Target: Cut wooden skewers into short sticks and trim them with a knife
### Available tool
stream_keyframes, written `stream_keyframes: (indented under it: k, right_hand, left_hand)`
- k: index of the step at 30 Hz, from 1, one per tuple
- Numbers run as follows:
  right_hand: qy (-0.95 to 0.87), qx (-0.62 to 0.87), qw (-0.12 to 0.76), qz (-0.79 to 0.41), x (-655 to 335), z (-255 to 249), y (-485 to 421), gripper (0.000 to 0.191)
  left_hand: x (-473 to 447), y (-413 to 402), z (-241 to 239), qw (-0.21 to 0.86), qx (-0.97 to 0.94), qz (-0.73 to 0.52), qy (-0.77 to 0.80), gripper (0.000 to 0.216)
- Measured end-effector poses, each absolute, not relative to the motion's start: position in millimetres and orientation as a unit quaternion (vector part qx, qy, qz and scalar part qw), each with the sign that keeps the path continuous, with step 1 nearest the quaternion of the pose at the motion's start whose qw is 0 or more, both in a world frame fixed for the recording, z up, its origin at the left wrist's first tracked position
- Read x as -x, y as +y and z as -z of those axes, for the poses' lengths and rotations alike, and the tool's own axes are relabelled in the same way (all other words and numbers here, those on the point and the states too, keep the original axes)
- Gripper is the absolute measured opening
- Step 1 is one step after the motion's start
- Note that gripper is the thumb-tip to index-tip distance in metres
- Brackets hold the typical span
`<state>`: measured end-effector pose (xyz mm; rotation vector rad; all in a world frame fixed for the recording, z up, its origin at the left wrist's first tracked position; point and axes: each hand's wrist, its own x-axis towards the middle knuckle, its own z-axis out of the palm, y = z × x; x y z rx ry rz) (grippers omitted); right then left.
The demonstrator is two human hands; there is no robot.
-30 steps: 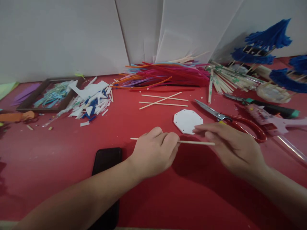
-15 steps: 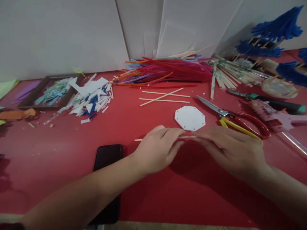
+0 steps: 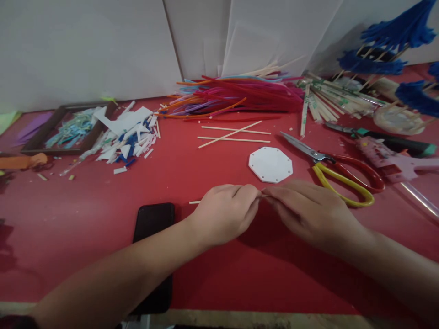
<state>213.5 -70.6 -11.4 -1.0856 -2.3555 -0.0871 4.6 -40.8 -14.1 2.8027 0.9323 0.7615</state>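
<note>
My left hand is closed around a thin wooden stick, whose pale end juts out on the left. Close beside it, my right hand pinches the stick's other part between thumb and fingers; most of the stick is hidden by both hands. Just beyond my fingers lies a white octagonal plate with small holes along its rim. Three loose wooden sticks lie farther back, one crossing the other two. Scissors with one red and one yellow handle rest behind my right hand.
A black phone lies under my left forearm. White and blue scraps and a brown frame are at the left. Pipe cleaners line the back. Pliers, a pink glue gun and blue-roofed models stand right.
My right hand has slid left along the stick, closer to my left hand, so less stick shows between them. The whole view has shifted slightly.
</note>
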Motion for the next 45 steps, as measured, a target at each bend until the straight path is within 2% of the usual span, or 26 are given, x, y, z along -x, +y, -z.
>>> stream_keyframes:
  k: [11,18,22,25,29,32,34,37,42,45]
  right_hand:
    - [-0.867,0.400,0.292,0.060,-208,13,-75,0.026]
    - [-0.896,0.350,0.271,0.041,-213,14,-71,0.035]
    - [-0.897,0.342,0.279,0.015,-215,17,-72,0.034]
    - [-0.880,0.374,0.286,-0.067,-217,17,-73,0.031]
    - [-0.783,0.447,0.289,-0.321,-216,11,-73,0.022]
    - [-0.635,0.459,0.320,-0.533,-213,4,-70,0.035]
    - [-0.534,0.439,0.369,-0.622,-211,2,-67,0.035]
    - [-0.458,0.429,0.413,-0.660,-210,4,-65,0.034]
    - [-0.450,0.455,0.420,-0.643,-217,12,-62,0.033]
    - [-0.443,0.465,0.418,-0.642,-218,14,-62,0.033]
  left_hand:
    - [-5,-42,16,0.036,-0.915,-0.283,0.284,0.026]
    - [-2,-42,14,-0.055,-0.941,-0.230,0.243,0.025]
    - [0,-40,11,-0.084,-0.947,-0.220,0.218,0.025]
    - [1,-37,9,-0.084,-0.949,-0.231,0.198,0.029]
    - [-1,-34,9,0.012,-0.936,-0.276,0.220,0.028]
    - [-3,-31,8,0.100,-0.905,-0.346,0.228,0.022]
    - [-3,-29,7,0.085,-0.878,-0.397,0.254,0.019]
    - [-3,-27,8,0.045,-0.857,-0.430,0.281,0.015]
    - [-3,-33,9,0.147,-0.851,-0.430,0.263,0.012]
    - [-3,-37,7,0.173,-0.832,-0.451,0.272,0.010]
